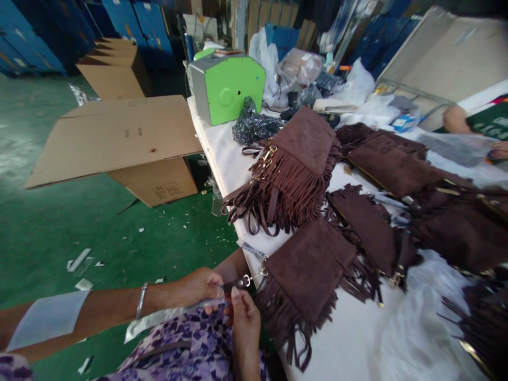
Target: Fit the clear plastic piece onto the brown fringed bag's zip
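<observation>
A dark brown fringed suede bag [311, 267] lies at the near edge of the white table. From the metal ring at its corner a dark strap [234, 284] with a silver buckle runs out past the edge to my hands. My left hand [202, 288] is closed around the strap, with clear plastic film [153, 321] trailing beneath it. Close by, my right hand [245, 320] pinches the strap near the buckle; the exact spot under its fingertips is partly hidden.
A stack of brown fringed bags [305, 140] stands farther up the table [222, 145], with more bags [397, 159] to the right. Behind is a green machine [234, 87]. Cardboard boxes [115, 132] stand on the littered floor at left. Another person's hand [500, 150] shows far right.
</observation>
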`<state>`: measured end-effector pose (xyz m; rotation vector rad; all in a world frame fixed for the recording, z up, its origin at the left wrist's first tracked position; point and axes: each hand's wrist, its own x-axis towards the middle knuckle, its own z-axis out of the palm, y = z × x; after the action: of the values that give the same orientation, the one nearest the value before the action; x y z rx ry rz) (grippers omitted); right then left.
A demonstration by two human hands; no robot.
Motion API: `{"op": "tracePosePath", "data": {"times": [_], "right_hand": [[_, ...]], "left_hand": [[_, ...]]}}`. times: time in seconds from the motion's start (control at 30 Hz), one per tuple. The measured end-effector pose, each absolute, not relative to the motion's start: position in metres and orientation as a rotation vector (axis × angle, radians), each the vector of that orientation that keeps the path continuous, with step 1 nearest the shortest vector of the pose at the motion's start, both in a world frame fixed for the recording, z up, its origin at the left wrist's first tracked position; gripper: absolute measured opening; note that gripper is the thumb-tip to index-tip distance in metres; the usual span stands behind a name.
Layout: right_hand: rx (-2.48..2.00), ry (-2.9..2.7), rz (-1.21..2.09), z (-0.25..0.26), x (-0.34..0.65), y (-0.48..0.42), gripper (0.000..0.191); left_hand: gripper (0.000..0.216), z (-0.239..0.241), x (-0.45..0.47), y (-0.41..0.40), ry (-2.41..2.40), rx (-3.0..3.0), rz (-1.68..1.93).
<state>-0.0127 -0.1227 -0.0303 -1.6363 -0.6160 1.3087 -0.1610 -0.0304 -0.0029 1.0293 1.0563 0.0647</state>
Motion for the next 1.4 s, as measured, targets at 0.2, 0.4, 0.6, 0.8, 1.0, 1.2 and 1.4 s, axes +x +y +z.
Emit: {"op": "tracePosePath", "data": {"times": [0.2,0.4,0.6,0.8,1.0,1.2,1.4], "right_hand": [[-1.806,-0.701,0.967,-0.01,0.014,-0.118,0.047],[-1.836,-0.715,1.036,-0.013,0.018,-0.117,0.047],[-1.71,-0.774,1.211,-0.029,-0.003,-0.133,0.035],[-1.718,-0.764,1.051,-0.04,-0.013,-0.13,0.032],[-1.637,-0.566,1.182,-0.036,-0.013,-0.119,0.038],[-1.652,-0.527,1.116,-0.033,-0.009,-0.122,0.036],[-1.741,-0.497,1.143,-0.04,-0.003,-0.12,0.04]], "left_hand": [[0.06,0.002,-0.161,-0.021,1.115,1.051,0.061],[0.062,0.006,-0.144,-0.016,1.007,1.03,0.095],[0.065,-0.005,-0.139,-0.018,0.944,1.079,0.177],[0.06,-0.02,-0.137,-0.021,0.998,1.15,0.245],[0.063,-0.022,-0.132,-0.02,1.005,1.165,0.22],[0.068,-0.019,-0.131,-0.018,1.038,1.134,0.21],[0.067,-0.022,-0.138,-0.015,0.978,1.165,0.193]]}}
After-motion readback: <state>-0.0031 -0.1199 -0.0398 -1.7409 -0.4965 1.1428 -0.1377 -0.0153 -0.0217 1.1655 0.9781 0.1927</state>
